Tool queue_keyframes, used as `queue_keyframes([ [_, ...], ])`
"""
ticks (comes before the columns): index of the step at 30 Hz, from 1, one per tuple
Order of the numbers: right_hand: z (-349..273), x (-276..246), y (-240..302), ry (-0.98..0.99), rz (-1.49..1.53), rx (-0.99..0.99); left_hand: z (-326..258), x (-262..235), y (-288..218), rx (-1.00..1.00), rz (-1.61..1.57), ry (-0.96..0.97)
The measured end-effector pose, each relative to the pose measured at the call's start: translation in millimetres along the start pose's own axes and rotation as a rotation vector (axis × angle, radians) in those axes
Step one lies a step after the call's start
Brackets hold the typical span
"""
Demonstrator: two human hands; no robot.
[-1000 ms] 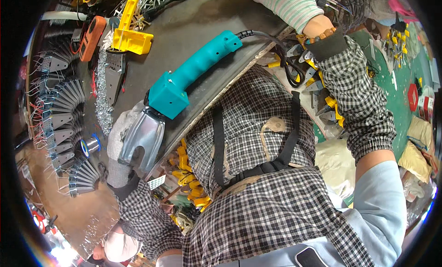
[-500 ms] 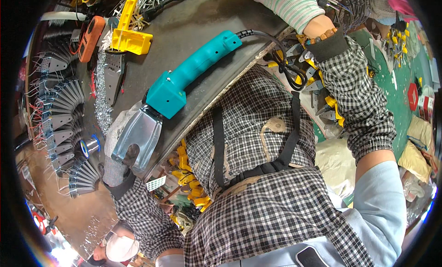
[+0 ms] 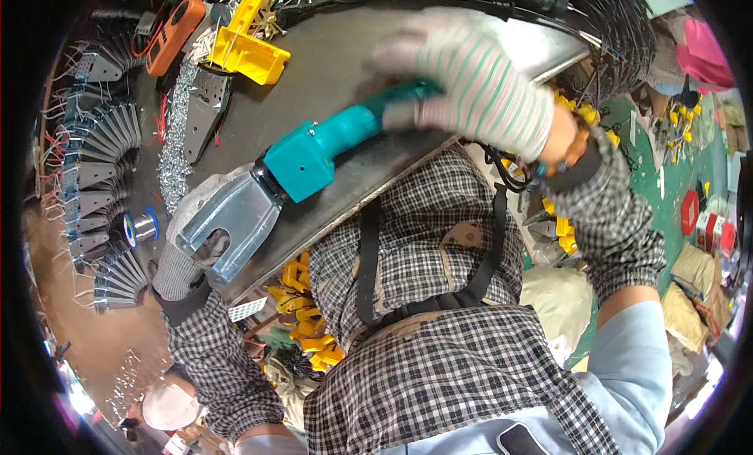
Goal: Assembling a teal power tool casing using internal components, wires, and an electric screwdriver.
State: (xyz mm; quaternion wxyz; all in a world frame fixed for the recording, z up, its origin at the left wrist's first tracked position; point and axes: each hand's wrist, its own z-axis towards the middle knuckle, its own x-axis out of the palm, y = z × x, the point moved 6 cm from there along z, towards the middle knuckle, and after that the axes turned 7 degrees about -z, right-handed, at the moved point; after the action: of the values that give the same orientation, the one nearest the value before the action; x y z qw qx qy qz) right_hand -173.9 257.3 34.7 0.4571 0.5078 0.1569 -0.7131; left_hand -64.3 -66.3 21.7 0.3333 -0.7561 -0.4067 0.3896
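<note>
A teal-handled electric tool (image 3: 302, 169) with a forked, shiny metal head (image 3: 255, 208) lies at a slant over the near edge of the dark worktable (image 3: 329, 51). My left hand (image 3: 176, 251), in a grey glove, grips the metal head from behind; fingertips show in the fork's gap. My right hand (image 3: 490, 90), in a white glove with green stripes, is blurred over the handle's cord end. Its fingers stretch out above the handle and its thumb lies below; whether it touches the handle I cannot tell. The black cord (image 3: 502, 169) hangs past the table edge.
An orange meter (image 3: 175, 35), a yellow plastic shell (image 3: 255, 55), a strip of small metal parts (image 3: 176, 141) and a solder spool (image 3: 141, 227) lie left. Fanned metal plates (image 3: 114, 188) stand beyond. Black cables (image 3: 620, 31) pile at far right; yellow parts (image 3: 314, 322) sit below the edge.
My right hand has come left and nearer from the far table edge to the handle. My left hand keeps its hold on the metal head. The whole view has shifted slightly.
</note>
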Motion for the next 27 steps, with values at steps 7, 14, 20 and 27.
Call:
queue_keyframes([
  [7, -9, 21, 14, 0.115, 0.043, 0.111, 2, -6, 2, -0.076, -0.094, 0.030],
  [14, -8, 19, 20, 0.053, 0.104, 0.104, 19, 4, 10, -0.134, -0.268, 0.065],
  [20, -2, 16, 23, 0.015, 0.132, 0.110, -29, -49, 86, -0.157, 0.197, -0.105],
  [27, -6, 19, 35, 0.000, -0.077, 0.067, -6, -15, 12, -0.036, -0.107, -0.019],
])
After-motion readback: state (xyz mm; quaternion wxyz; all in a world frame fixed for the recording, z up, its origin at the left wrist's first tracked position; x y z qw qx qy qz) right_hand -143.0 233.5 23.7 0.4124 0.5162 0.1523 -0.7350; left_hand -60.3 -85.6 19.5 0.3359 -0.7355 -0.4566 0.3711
